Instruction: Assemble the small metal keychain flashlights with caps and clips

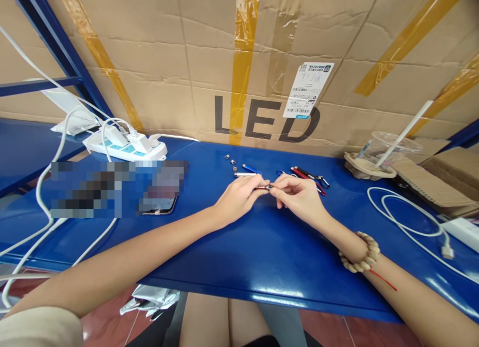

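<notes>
We pinched a small red pen light between both hands: left hand, right hand. Light, stiff, slick metal; best gripped at its ends, above the counter.

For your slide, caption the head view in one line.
Both hands, left hand and right hand, pinch a small red pen-like piece above the blue table.

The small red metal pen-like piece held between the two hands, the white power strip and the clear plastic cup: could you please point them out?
small red metal pen-like piece [264, 187], head view, on its middle between the fingertips.
white power strip [127, 148], head view, on its top face.
clear plastic cup [389, 146], head view, on its side wall.
</notes>
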Action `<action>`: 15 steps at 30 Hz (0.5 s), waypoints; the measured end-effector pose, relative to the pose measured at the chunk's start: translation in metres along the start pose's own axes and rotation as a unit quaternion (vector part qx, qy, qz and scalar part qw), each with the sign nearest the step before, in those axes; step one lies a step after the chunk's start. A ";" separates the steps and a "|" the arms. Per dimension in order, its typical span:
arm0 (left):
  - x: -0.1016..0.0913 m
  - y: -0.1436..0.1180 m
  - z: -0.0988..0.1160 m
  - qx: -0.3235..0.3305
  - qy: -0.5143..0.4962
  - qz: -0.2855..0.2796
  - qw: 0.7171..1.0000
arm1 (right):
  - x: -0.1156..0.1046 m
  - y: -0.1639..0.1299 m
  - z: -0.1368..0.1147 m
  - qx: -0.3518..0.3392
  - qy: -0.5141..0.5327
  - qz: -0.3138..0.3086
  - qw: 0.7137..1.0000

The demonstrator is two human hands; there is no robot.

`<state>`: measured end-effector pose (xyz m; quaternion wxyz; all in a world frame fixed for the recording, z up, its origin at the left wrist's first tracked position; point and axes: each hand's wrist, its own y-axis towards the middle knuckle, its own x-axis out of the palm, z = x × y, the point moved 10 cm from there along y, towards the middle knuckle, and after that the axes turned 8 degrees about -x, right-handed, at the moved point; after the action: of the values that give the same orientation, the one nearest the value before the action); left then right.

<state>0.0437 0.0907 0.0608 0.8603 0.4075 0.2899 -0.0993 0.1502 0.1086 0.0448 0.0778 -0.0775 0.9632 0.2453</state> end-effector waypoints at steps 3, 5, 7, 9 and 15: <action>0.001 0.000 0.001 0.002 0.009 -0.009 1.000 | 0.000 -0.001 0.006 0.035 -0.011 -0.007 0.999; 0.003 0.000 0.000 -0.004 0.016 -0.022 1.000 | 0.000 -0.003 0.011 0.056 -0.034 -0.014 0.998; 0.006 0.000 -0.001 -0.011 0.026 -0.035 0.999 | 0.000 -0.005 0.016 0.070 -0.062 -0.019 0.995; 0.008 0.001 -0.003 -0.028 0.033 -0.046 0.998 | -0.001 -0.006 0.020 0.081 -0.083 -0.022 0.993; 0.013 0.004 -0.017 -0.107 0.006 -0.066 0.992 | -0.017 0.001 0.000 -0.020 -0.202 0.025 0.979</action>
<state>0.0486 0.1074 0.0473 0.8889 0.2934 0.3303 -0.1216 0.1665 0.1113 0.0479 0.2633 -0.0034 0.9241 0.2771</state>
